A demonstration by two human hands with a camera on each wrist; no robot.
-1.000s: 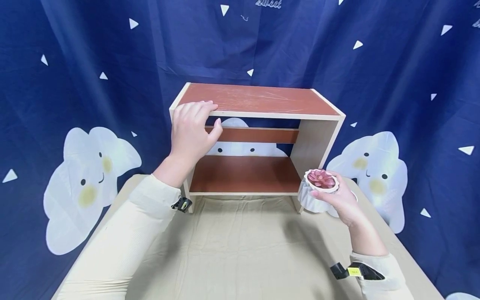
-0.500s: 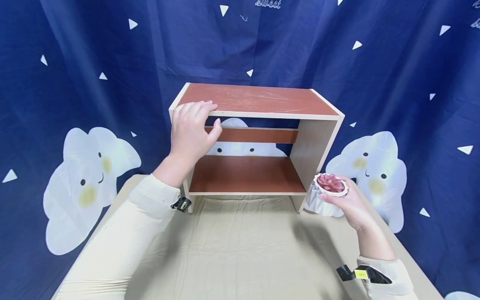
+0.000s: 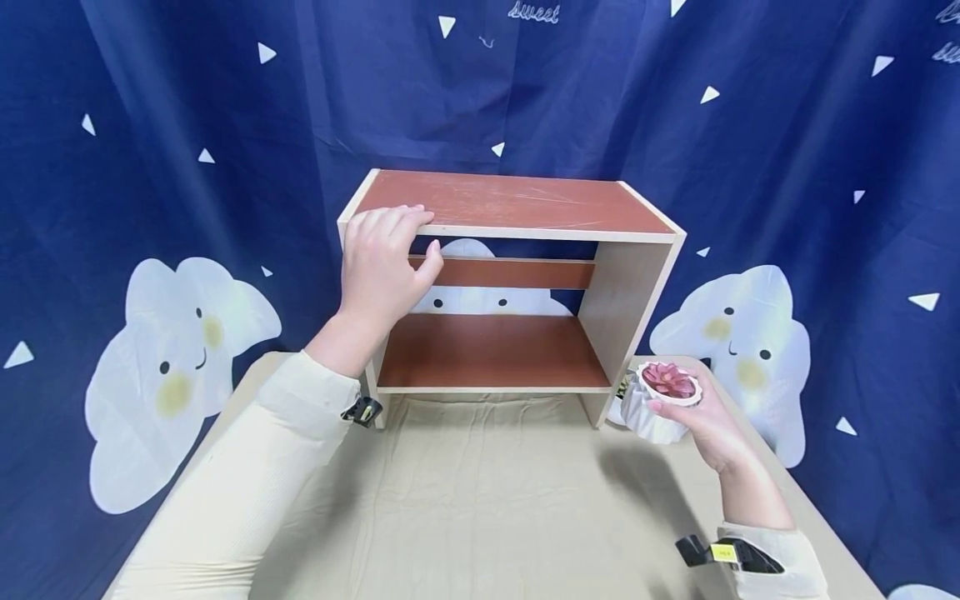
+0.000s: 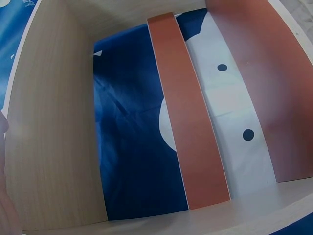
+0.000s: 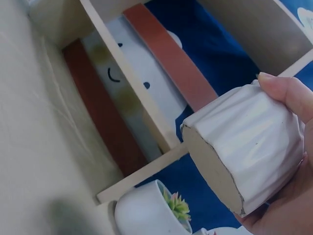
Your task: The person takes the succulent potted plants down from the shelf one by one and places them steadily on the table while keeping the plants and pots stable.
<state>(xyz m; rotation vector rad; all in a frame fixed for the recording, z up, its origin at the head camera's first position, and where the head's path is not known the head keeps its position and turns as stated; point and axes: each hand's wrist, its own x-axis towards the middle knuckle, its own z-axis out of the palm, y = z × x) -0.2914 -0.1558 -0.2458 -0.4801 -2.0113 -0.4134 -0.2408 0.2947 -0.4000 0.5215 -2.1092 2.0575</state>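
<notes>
In the head view, my right hand (image 3: 712, 429) grips a white fluted pot (image 3: 651, 421) that bears a pink succulent (image 3: 670, 380). The pot is off the table, to the right of a small shelf unit (image 3: 517, 200). Its flat beige underside faces the right wrist camera, thumb (image 5: 286, 93) on one side of the white wall (image 5: 249, 142). My left hand (image 3: 382, 271) rests over the front left part of the shelf's brown top board, thumb just below the front edge. Only a sliver of that hand (image 4: 6, 196) shows in the left wrist view.
The shelf has a brown lower board (image 3: 495, 350) and a back rail (image 3: 517, 272). Beside its right side, a white pot (image 5: 139, 213) with a green succulent (image 5: 178, 204) stands, with more white shapes partly cut off. A blue curtain (image 3: 570, 92) hangs behind the cloth-covered table (image 3: 487, 500).
My right hand has carried the potted succulent rightward and a little closer to me, away from the shelf's right side. My left hand has stayed on the shelf's top.
</notes>
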